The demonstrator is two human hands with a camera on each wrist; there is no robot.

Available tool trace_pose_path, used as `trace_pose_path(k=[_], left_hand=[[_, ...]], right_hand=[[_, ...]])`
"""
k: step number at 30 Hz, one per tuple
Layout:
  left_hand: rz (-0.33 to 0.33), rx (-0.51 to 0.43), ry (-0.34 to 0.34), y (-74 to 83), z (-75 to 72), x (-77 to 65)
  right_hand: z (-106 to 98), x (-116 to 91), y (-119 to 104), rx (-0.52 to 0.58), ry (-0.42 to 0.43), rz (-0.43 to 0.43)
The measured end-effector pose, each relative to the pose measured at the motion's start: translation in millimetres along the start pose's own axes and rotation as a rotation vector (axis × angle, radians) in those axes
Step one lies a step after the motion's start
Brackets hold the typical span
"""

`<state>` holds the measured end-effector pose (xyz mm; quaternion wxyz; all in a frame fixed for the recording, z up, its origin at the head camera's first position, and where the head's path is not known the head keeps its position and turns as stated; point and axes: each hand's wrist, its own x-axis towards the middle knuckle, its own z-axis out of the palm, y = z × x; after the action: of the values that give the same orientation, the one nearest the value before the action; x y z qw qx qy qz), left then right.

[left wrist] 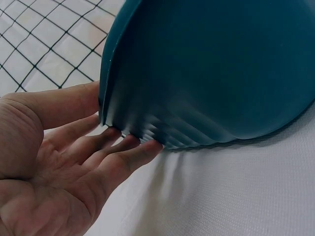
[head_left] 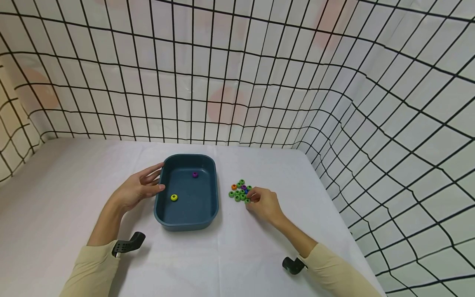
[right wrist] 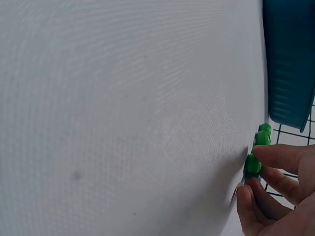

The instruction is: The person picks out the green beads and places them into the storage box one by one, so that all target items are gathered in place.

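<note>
A dark blue-green plastic tub stands on the white cloth, with a yellow bead and a purple bead lying apart on its floor. My left hand rests on the tub's left side; in the left wrist view its thumb is at the rim and its extended fingers touch the ribbed outer wall. Right of the tub, my right hand reaches down to a cluster of loose beads, with thumb and fingertips around a green bead at the near edge.
The cluster holds several green beads, an orange bead, a purple bead and a blue bead, partly hidden by the right fingers. Black grid netting rises behind the white-covered table and along its right side.
</note>
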<state>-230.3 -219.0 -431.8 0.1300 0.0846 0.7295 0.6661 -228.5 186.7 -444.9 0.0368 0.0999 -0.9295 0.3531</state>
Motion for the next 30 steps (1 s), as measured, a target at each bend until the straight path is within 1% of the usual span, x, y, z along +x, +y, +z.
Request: trace_pose_path(k=[8, 18, 25, 30], left_hand=[[-0.005, -0.004, 0.005, 0.2, 1.0, 0.0], [-0.002, -0.004, 0.004, 0.5, 0.9, -0.4], [-0.004, 0.008, 0.006, -0.2, 0.3, 0.0], [-0.002, 0.004, 0.005, -0.7, 0.3, 0.3]], right_hand=[[2, 0, 1, 0.002, 0.006, -0.014], [2, 0, 0, -0.010, 0.000, -0.005], [-1, 3, -5, -0.024, 0.010, -0.036], [-5, 8, -13, -0.023, 0.023, -0.050]])
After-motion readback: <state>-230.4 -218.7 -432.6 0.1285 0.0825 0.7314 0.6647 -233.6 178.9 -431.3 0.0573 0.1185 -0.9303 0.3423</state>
